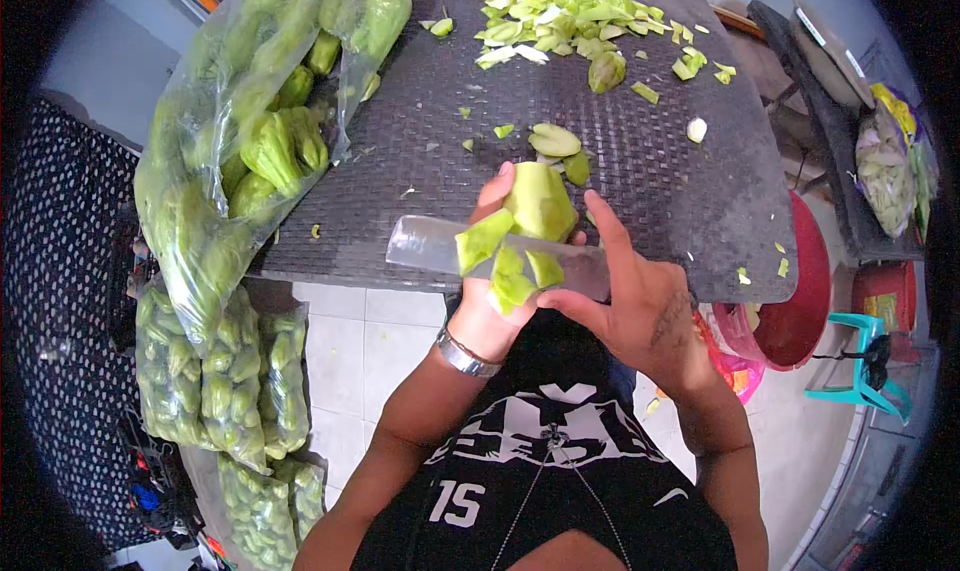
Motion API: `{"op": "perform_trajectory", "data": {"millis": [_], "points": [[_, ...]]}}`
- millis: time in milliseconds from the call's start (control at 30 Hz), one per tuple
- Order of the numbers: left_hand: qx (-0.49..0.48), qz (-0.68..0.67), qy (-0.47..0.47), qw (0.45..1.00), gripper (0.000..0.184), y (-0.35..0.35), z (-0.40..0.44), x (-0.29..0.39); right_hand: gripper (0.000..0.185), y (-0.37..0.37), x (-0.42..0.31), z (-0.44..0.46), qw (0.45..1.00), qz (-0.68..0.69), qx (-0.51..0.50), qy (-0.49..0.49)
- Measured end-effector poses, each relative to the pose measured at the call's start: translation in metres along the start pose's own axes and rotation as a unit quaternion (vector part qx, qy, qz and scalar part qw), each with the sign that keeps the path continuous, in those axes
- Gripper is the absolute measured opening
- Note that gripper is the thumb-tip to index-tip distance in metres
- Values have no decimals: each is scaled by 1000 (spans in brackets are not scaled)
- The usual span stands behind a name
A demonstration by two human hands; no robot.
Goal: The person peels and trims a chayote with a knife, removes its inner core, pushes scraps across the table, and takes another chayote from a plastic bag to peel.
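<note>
My left hand (488, 319), with a metal watch on its wrist, is wrapped round a peeled pale-green chayote (540, 201) near the table's front edge. Across that hand and below the chayote lies a wide knife (420, 243), its blade pointing left. Several cut green pieces (511, 279) rest on the blade. My right hand (645, 306) is at the knife's right end, thumb and index finger spread around the blade's base; the handle and the other fingers are hidden. Just beyond the chayote are some peel slices (556, 141) on the dark woven-pattern table (400, 171).
A large clear bag of chayotes (190, 181) covers the table's left side. Peelings (570, 16) are heaped at the back, beside a chayote piece (606, 72). More filled bags (230, 381) stand on the floor at left. A red tub (800, 301) and turquoise stool (865, 366) are at right.
</note>
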State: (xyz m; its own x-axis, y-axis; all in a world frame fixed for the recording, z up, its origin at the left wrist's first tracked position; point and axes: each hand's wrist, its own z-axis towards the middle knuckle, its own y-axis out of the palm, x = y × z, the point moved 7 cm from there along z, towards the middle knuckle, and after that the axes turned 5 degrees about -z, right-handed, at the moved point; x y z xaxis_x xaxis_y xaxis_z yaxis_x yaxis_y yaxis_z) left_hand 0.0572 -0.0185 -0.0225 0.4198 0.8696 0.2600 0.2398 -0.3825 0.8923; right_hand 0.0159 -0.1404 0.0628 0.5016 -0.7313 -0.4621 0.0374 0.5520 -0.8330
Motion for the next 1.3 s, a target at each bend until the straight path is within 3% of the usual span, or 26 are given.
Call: {"op": "perform_trajectory", "data": {"millis": [200,333,467,500,600,733,833,933,1033,1133,1167,1267,1300], "points": [[-5,-14,14,1000,43,2,-2,0,95,2,-5,3,999,-27,20,-33],[-13,-20,23,999,41,-1,2,0,93,1,5,8,999,-44,9,4],[25,49,97,994,45,-6,-9,7,93,-5,32,11,997,-47,-9,54],[47,-1,117,992,45,1,-10,6,92,-6,34,12,997,-45,-3,55],[-47,5,22,999,45,6,-3,2,90,-5,6,7,1000,-13,-10,-22],[-59,-8,32,998,45,5,-2,4,91,-2,19,12,997,-23,-65,25],[5,-31,24,999,47,-11,-1,5,84,-7,38,22,998,-44,-25,38],[-50,33,-26,998,48,0,-13,3,68,-14,93,37,983,-52,-13,176],[4,13,-5,1000,48,-2,-14,5,59,-12,154,42,956,12,-82,281],[18,-23,48,998,43,-5,-4,14,61,-24,157,49,947,-56,-105,300],[10,-21,60,998,42,-7,0,18,58,-27,152,53,960,-67,-74,261],[-4,10,80,997,42,-4,4,23,56,-7,141,43,895,209,-140,369],[-14,29,79,996,43,-1,3,24,54,-2,135,42,898,237,-129,347]]}}
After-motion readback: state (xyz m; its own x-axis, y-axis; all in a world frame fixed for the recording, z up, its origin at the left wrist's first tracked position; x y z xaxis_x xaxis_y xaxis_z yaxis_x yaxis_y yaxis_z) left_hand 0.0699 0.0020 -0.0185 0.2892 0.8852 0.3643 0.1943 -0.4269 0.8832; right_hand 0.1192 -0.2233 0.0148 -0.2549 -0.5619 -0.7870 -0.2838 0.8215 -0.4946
